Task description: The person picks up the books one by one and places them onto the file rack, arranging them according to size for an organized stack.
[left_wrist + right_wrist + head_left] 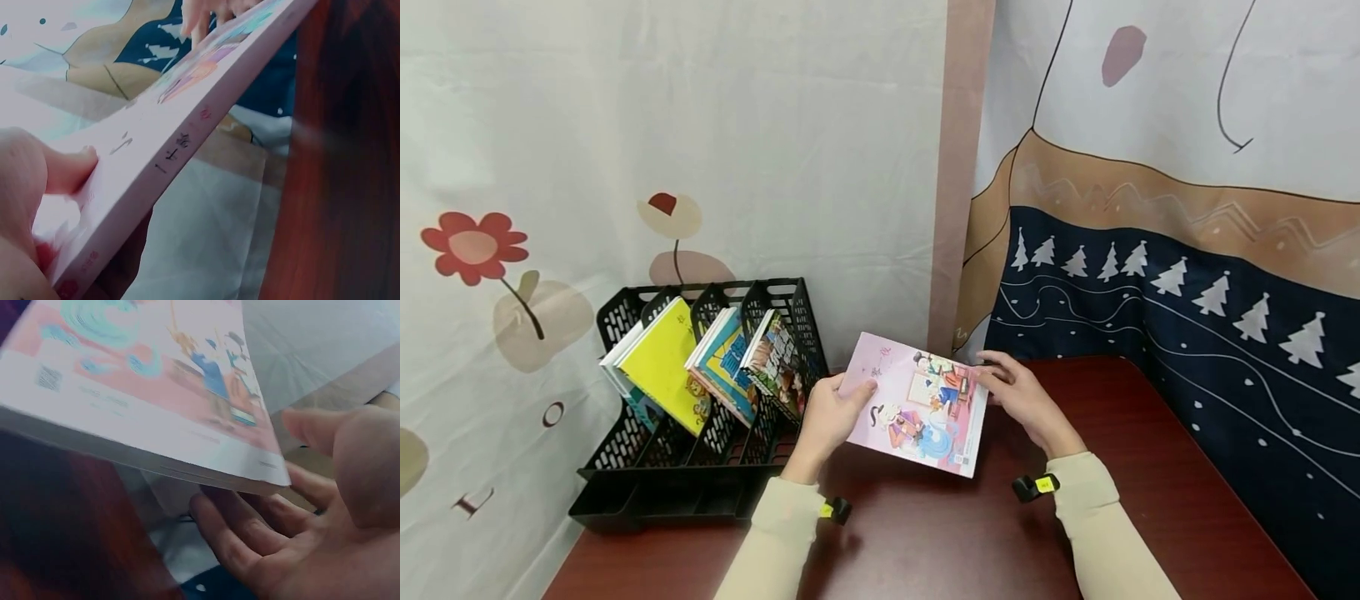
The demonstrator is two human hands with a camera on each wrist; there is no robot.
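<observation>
A pink picture book (898, 392) with cartoon figures on its cover is held tilted above the table. My left hand (829, 418) grips its left edge, thumb on the cover and fingers behind. In the left wrist view the thick spine (181, 140) of the book is turned to the camera. At the book's right edge is my right hand (1028, 407). In the right wrist view the right thumb (312, 429) is raised off the cover, while the loosely extended fingers (237, 540) lie beneath the book's edge; whether they touch it is hard to tell.
A black slotted book rack (662, 483) stands at the left on the dark red table (925, 533). In its compartments lean a yellow book (662, 367), blue-covered books (726, 358) and a dark-covered book (778, 367). Printed cloth (820, 150) hangs behind and at the right.
</observation>
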